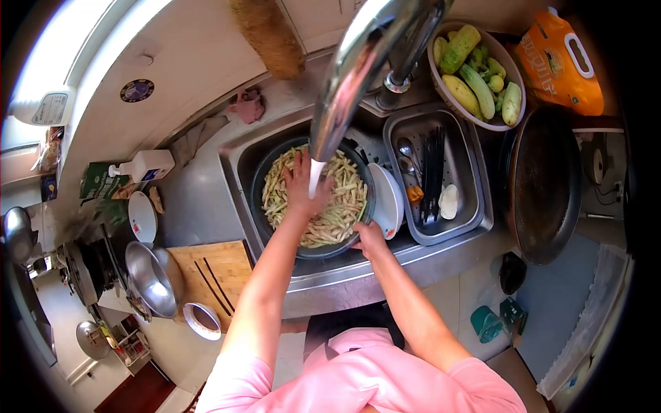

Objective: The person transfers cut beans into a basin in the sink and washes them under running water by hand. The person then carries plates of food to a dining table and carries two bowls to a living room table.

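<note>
A dark round basin (372, 206) sits in the left sink bowl, filled with cut pale-green pieces (348, 199) that look like beans. My left hand (303, 187) lies on the pieces with its fingers spread. Over it arches the chrome faucet (344, 76), and a white stream of water (316, 175) falls beside the hand into the basin. With thumb and fingers, my right hand (370, 239) grips the basin's near right rim. A white plate (387, 199) leans against the basin's right side.
A draining tray (454, 141) holds chopsticks and spoons. Behind it stands a bowl (471, 122) of cucumbers, beside an orange bag (559, 62). At right rests a large dark pan (544, 186). Leftward are a cutting board (200, 265) with chopsticks and a metal bowl (153, 279).
</note>
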A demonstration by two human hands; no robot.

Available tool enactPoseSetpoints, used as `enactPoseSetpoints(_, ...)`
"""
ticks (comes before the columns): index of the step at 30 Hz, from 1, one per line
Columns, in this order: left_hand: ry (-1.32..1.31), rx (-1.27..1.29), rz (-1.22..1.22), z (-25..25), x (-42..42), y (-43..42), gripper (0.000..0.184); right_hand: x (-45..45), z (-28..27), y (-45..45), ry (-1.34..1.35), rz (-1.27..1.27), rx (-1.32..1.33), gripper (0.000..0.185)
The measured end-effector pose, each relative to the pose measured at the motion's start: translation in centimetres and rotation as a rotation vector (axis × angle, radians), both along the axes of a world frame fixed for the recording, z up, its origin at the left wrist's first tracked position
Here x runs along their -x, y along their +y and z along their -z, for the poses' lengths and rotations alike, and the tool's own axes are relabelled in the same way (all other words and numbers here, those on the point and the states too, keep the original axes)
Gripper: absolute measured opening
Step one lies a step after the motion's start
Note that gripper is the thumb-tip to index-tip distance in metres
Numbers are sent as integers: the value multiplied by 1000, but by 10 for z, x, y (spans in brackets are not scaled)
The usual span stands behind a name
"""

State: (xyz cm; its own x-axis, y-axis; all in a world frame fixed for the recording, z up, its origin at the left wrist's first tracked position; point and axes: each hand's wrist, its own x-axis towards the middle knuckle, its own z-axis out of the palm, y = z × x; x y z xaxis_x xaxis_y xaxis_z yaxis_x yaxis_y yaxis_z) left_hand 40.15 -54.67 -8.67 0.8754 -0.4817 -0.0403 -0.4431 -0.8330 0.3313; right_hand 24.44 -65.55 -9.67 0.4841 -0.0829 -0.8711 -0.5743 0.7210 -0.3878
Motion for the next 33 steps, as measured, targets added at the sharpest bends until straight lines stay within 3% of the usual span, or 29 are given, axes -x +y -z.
enactPoseSetpoints(2, 13, 15, 64, 22, 0, 13, 57, 0, -1, -1, 3, -6, 3, 40)
enactPoseSetpoints(5, 165, -85, 33, -33, -3, 29, 50, 1, -2, -2, -6, -39, 2, 41)
enactPoseSetpoints(6, -10, -45, -11, -48, -4, 38, 45, 2, -2, -2, 8, -21, -2, 42)
enactPoseSetpoints(7, -34, -57, -28, -44, -9, 53, 45, -2, -4, 0, 22, -2, -5, 42)
enactPoseSetpoints(9, -66, 18, -304, -32, -16, 78, 44, -3, -10, -2, -2, -30, -4, 44)
enactPoseSetpoints(11, -100, 21, -321, -31, -19, 82, 44, 2, 2, -2, -11, -50, 11, 44)
enactPoseSetpoints(13, 89, 72, -538, -35, -31, 77, 46, 2, 2, -1, -1, -22, 24, 36)
enactPoseSetpoints(20, 203, -11, -601, -10, -61, 88, 31, 6, 1, 1, -10, 22, 12, 43)
enactPoseSetpoints(24, 239, 139, -603, -25, -52, 97, 30, 8, -23, -6, -39, -17, 115, 41)
enactPoseSetpoints(33, 232, 268, -624, -107, -59, 124, 32, -9, -142, -15, -164, -212, 209, 32)
